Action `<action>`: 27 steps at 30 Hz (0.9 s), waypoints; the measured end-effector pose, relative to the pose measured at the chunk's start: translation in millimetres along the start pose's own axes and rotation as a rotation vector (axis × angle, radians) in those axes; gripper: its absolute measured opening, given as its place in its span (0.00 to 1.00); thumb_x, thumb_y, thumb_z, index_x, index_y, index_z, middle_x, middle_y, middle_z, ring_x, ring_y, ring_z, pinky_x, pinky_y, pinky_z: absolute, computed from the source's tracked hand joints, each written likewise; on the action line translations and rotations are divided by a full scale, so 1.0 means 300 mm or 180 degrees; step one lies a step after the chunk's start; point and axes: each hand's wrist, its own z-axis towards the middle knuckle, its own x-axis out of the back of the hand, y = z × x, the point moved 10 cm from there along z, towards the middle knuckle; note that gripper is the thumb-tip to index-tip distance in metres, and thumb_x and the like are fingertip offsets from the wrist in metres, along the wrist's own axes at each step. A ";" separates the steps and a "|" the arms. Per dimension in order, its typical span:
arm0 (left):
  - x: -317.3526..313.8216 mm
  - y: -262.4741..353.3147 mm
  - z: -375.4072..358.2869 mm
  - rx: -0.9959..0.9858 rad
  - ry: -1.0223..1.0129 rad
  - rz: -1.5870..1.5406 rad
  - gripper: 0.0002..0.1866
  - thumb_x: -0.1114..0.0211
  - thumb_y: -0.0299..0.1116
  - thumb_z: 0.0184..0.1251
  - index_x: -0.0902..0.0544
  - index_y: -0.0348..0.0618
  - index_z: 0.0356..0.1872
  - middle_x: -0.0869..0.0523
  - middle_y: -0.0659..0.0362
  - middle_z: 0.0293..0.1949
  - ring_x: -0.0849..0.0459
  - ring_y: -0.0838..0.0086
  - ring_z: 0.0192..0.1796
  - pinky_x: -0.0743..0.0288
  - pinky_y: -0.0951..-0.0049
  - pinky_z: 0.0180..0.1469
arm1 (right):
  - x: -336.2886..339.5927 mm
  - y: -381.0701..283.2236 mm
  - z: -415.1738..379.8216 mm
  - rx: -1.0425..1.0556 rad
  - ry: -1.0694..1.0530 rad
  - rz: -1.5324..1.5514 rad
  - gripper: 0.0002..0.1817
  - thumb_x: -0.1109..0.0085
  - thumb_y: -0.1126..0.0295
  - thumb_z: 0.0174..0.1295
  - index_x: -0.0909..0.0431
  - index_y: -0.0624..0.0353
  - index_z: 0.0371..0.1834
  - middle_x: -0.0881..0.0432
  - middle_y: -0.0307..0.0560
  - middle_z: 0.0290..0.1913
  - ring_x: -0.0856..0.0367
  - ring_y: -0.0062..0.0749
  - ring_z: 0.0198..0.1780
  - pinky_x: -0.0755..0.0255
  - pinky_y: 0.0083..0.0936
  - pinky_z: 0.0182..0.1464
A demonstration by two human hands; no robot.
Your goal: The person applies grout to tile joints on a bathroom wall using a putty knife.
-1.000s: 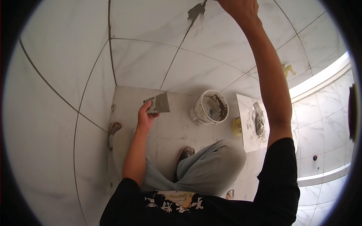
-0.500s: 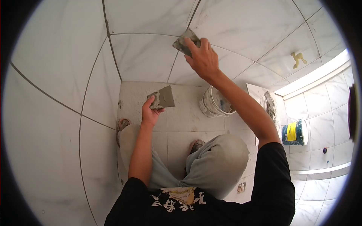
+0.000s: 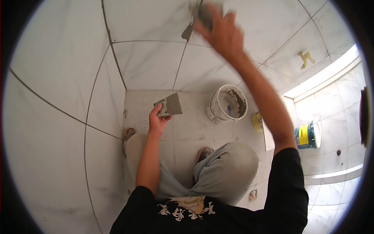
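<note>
My left hand (image 3: 157, 121) grips the edge of a flat square plate (image 3: 174, 104) that carries a smooth layer of grey grout, held low in front of the wall. Up at the tiled wall, my right hand (image 3: 226, 39) is closed around a flat grout scraper (image 3: 208, 17), blurred by motion. The scraper lies against or very close to the marbled white tiles, over an upright joint. Just below it, a dark grout smear (image 3: 187, 32) sits across that joint, above a crossing with a level joint. Contact between scraper and wall cannot be made out exactly.
A grout-stained white bucket (image 3: 227, 104) with residue inside stands on the floor beneath my right forearm. Farther right are a yellow container (image 3: 257, 122), partly hidden by the arm, and a teal bucket (image 3: 307, 135). A tiled wall (image 3: 58, 97) rises close on my left.
My right hand has moved up the wall with the scraper, and a grout smear now shows on the joint below it. My left hand keeps holding the plate, nearly still.
</note>
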 end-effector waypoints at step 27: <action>-0.008 0.038 -0.011 -0.0195 0.0164 0.0002 0.23 0.41 0.41 0.70 0.23 0.49 0.64 0.14 0.63 0.52 0.14 0.72 0.46 0.16 0.69 0.38 | -0.413 -0.004 -0.289 0.0720 -0.0801 -0.0095 0.34 0.27 0.61 0.55 0.32 0.43 0.65 0.30 0.57 0.49 0.21 0.50 0.48 0.18 0.37 0.38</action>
